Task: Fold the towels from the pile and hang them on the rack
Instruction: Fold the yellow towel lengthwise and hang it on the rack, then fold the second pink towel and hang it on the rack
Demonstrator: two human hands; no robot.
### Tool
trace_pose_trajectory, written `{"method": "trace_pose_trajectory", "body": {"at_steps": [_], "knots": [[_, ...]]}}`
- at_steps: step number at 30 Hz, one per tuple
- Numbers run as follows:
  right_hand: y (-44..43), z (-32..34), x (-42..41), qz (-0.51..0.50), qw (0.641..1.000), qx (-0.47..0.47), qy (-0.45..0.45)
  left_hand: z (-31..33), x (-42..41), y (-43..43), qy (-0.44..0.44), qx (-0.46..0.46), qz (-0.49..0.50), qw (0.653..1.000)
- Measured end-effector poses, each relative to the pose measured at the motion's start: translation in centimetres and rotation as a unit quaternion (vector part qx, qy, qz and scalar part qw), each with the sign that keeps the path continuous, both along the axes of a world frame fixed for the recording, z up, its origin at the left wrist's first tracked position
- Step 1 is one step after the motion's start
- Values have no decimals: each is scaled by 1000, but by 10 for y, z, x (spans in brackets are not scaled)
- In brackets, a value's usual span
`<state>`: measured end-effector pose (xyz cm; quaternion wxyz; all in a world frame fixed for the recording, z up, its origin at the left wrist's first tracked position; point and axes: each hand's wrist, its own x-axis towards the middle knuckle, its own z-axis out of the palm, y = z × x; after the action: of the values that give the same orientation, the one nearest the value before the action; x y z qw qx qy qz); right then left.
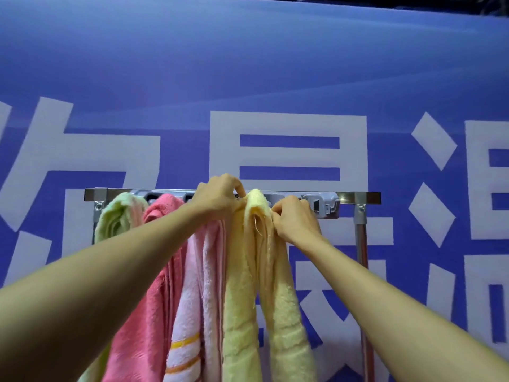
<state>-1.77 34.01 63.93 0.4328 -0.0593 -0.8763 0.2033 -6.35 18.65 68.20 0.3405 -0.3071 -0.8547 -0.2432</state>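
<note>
The yellow towel (242,299) hung over the top bar of the rack (358,197), right of the middle, and both halves dropped out of view below. It was pale yellow terry, fluffy and bunched into long narrow folds, with what looked like a frayed edge just under the top.

Your left hand (220,198) gripped the top of that fold from the left, fingers curled over it at the bar. Your right hand (296,219) pinched the same fold from the right, just beside the grey clip strip (325,205) fixed along the bar.

I judged the towel light, limp and a little grippy, so it would sag and bunch wherever you let go instead of sliding. The crown of the fold at the bar seemed the best place to hold it, with one hand on each side.

To its left hung a striped pale pink towel (190,312) touching it, then a pink towel (143,312) and a green towel (115,219). The pile was not in view.
</note>
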Motion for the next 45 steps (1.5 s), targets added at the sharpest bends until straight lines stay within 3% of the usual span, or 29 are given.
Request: {"method": "trace_pose_trajectory", "body": {"at_steps": [10, 15, 18, 22, 28, 32, 37, 42, 45], "knots": [[-7, -6, 8, 57, 993, -69, -72, -4, 13, -1, 25, -43, 35, 998], [-5, -6, 21, 100, 984, -128, -67, -11, 20, -11, 23, -72, 42, 996], [0, -9, 34, 98, 983, -146, -59, -17, 32, -21, 46, -21, -10, 999], [6, -18, 61, 86, 984, -152, -31, -28, 80, -32, 60, 131, -139, 980], [-5, -67, 120, 114, 976, -173, -64, -109, 138, -53, -123, 147, -231, 954], [-17, -124, 143, 141, 963, -133, -188, -192, 148, -65, -285, 114, -219, 926], [-33, -207, 144, 171, 922, -103, -332, -299, 146, -84, -406, 75, -181, 893], [-49, -298, 123, 205, 852, -80, -475, -389, 139, -99, -487, -6, -120, 865], [-49, -357, 104, 204, 820, -60, -532, -441, 128, -108, -535, 6, -101, 839]]}}
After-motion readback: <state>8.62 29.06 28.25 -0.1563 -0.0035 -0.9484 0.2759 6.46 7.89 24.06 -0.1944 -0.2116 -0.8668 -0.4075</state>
